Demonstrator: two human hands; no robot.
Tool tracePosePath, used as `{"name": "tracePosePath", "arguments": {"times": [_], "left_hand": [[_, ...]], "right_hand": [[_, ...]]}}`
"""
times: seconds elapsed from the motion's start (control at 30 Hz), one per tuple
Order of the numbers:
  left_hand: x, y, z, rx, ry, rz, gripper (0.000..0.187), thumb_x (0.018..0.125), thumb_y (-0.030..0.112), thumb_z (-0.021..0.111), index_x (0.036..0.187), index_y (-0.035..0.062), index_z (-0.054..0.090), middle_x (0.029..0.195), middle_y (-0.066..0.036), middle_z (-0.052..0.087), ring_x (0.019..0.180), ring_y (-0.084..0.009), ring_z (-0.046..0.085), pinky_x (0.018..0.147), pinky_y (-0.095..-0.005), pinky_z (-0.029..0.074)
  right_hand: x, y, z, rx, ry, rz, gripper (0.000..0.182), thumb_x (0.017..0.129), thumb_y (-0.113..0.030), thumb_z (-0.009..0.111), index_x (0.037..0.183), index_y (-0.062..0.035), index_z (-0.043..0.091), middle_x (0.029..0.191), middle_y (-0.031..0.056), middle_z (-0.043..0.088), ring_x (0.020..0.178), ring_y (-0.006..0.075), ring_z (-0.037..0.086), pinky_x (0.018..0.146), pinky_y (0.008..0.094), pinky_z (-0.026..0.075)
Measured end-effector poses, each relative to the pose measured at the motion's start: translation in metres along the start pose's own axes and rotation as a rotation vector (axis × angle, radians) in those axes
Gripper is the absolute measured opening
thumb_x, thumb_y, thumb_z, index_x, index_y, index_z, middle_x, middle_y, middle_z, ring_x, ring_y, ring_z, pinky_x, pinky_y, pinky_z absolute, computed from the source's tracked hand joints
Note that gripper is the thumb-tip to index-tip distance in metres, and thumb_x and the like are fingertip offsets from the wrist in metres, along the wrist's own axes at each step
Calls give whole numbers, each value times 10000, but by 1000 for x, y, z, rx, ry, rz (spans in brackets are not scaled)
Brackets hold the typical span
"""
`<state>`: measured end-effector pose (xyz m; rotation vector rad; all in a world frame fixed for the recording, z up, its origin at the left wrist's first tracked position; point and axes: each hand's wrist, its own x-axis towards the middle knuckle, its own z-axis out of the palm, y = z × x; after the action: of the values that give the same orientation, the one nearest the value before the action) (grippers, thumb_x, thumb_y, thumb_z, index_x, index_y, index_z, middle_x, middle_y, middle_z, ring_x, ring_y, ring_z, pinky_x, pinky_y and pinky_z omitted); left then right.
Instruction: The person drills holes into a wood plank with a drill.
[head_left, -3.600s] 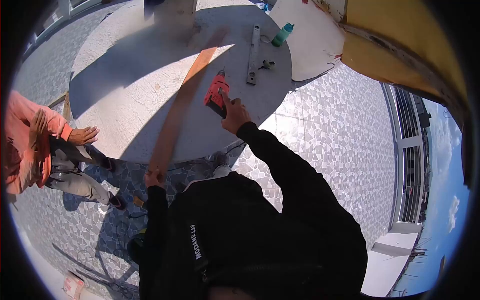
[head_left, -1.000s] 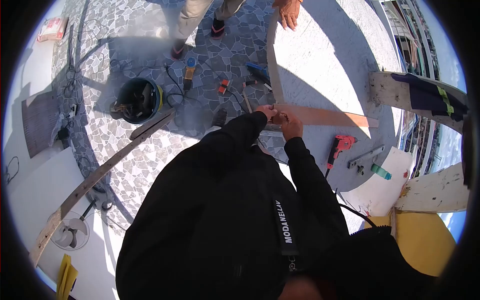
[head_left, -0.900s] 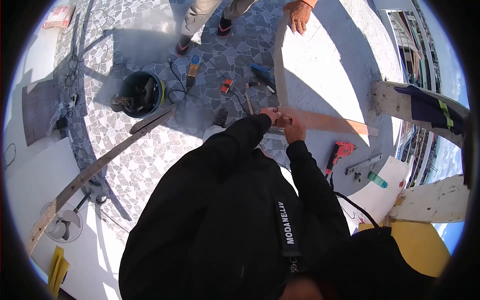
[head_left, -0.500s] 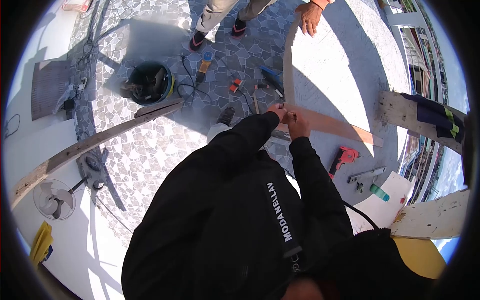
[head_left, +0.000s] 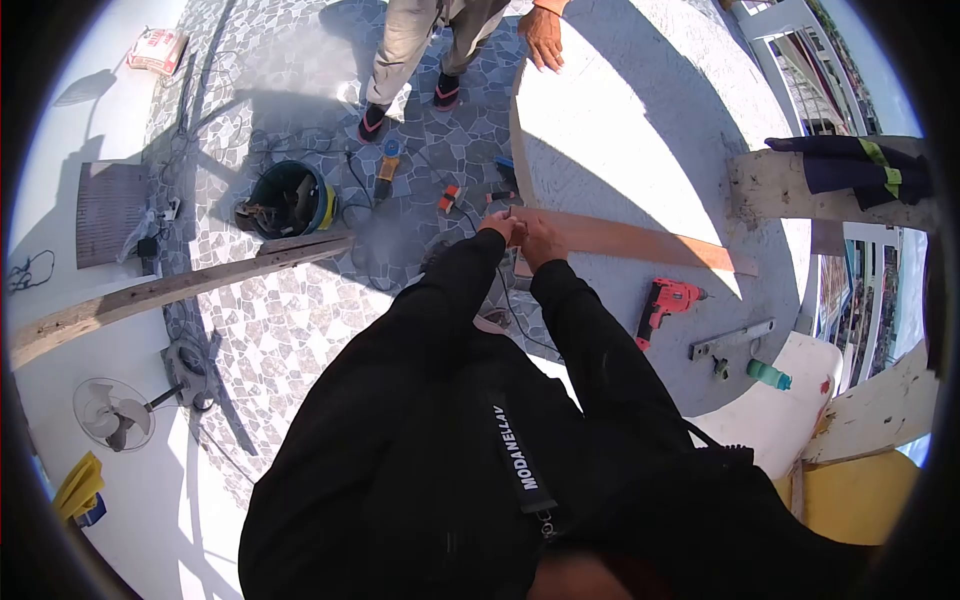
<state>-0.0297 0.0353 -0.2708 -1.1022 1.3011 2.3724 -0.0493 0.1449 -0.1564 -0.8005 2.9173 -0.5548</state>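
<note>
A long reddish-brown wooden plank (head_left: 640,238) lies on the rough concrete round slab. At its near-left end my two hands meet. My left hand (head_left: 503,229) is closed in a pinch just off the plank's tip; what sits between its fingers is too small to make out. Beside it, my right hand (head_left: 543,243) is closed with curled fingers over the plank's end. On the slab to the right of my hands lies a red power drill (head_left: 668,305), its bit pointing right.
A metal bar (head_left: 733,339) and a green bottle (head_left: 769,375) lie beyond the drill. A bucket of tools (head_left: 322,205), a yellow-and-blue power tool (head_left: 387,168) and an orange-and-black item (head_left: 449,198) stand on the tiles. Another person's hand (head_left: 541,38) rests on the slab edge. A timber beam (head_left: 190,287) crosses left.
The view has shifted, so the slab, plank and drill appear further left. My hands stay together at the plank's end. The other person's hand still rests on the slab.
</note>
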Motion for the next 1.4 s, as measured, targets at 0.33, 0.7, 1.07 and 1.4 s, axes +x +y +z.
{"name": "tracePosePath", "arguments": {"times": [0.33,0.7,1.07,1.4], "left_hand": [[-13,23,-18,-150,-157,-163,245,862,186,632,1090,137,557,866,-13,592,741,-172,606,645,-349,510],[43,16,-47,603,-183,136,614,761,315,777,1249,70,498,1119,-129,576,996,-262,575,824,-419,466],[66,13,-66,732,-182,485,496,854,332,670,1164,-29,531,1164,-187,570,1046,-283,556,890,-394,449],[-14,116,-47,79,57,94,488,966,413,479,1293,53,525,1204,-119,611,1011,-261,608,872,-376,484]], "right_hand": [[-12,-19,-14,307,211,22,186,849,-259,599,908,-83,595,857,151,645,817,370,620,680,461,489],[-137,5,-93,507,802,654,166,884,-19,507,999,-19,627,890,135,642,707,227,633,650,328,503],[-309,271,-138,227,1162,1334,239,885,-79,493,1026,-30,679,869,126,669,678,222,650,623,340,538],[-326,507,-212,18,685,1474,531,724,-240,679,1192,-14,571,1177,207,574,1124,389,533,950,447,450]]}}
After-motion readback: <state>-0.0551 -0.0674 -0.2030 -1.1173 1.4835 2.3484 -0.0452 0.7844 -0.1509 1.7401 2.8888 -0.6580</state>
